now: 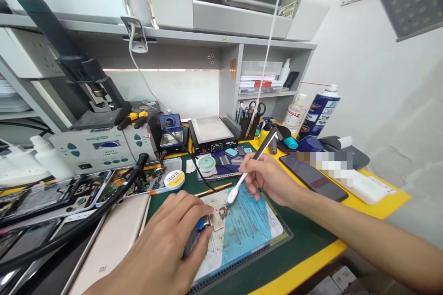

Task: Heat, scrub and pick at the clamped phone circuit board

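In the middle of the bench, a small silver phone part (217, 221) with a blue piece (200, 223) lies over a blue-and-white mat (245, 230). My left hand (169, 235) pinches this part between thumb and forefinger at its left end. Its right end has a tiny dark, intricate metal section (223, 212). My right hand (265, 175) is closed around a white toothbrush (244, 178) with a black handle end, slanting down to the left. The brush head (232, 194) is at the upper edge of that metal section; whether the bristles touch it I cannot tell.
Opened phones (62, 193) and a gold phone back (110, 239) lie at the left, crossed by a black hose (104, 212). Behind stand a soldering station (104, 147) and a hot plate (212, 131). A dark phone (313, 177) and spray can (318, 113) are at right.
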A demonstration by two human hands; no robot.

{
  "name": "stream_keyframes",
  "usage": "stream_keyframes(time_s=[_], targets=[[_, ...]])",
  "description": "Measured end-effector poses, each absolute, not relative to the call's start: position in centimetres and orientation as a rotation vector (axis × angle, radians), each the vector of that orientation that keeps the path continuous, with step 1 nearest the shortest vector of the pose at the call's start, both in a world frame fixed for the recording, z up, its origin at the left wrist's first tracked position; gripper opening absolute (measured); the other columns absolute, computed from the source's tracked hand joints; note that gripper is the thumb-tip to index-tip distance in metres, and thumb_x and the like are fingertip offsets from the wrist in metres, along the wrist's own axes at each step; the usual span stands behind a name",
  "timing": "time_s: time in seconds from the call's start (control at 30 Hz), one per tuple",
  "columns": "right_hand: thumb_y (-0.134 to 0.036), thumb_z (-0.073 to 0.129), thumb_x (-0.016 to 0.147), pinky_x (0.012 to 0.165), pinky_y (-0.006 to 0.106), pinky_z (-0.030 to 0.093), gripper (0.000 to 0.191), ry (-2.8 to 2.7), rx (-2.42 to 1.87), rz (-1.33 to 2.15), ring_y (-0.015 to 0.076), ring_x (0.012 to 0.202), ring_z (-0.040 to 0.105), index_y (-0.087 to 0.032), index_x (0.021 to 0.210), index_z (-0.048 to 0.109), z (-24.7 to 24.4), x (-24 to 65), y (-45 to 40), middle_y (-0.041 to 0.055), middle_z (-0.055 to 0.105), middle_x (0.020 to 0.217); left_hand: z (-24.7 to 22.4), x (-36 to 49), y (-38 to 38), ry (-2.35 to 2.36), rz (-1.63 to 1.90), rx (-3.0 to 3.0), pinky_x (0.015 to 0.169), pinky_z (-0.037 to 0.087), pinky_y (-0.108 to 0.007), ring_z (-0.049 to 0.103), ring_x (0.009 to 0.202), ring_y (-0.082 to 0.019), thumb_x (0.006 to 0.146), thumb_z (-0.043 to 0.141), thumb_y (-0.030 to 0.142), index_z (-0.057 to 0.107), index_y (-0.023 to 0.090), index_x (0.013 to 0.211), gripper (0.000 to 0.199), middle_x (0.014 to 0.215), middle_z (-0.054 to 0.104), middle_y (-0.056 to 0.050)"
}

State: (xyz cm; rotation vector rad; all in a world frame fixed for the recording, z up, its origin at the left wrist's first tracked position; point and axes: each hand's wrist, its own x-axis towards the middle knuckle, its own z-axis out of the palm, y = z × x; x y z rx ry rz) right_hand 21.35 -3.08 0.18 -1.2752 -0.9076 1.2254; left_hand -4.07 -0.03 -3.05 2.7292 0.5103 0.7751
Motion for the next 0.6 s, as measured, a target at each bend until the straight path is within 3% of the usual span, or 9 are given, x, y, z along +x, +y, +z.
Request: stream_keyframes(time_s=[0.6], targets=[[-0.026,0.074,0.065,0.027,0.019,0.042,0.017,-0.943,-1.268,1.236,0.0104,0.035,0.05,-0.018,0.066,0.058,0.05,21.45,-2.97,-0.0046,0.057,0.047,-3.23,-3.82,-0.14,0.528,0.843,2.691,0.085,0.05,-0.037,0.058,0.098,-0.024,0.101,0.049,0.018,0.056,0.025,0.116,0.018,0.105,0.064,-0.005]])
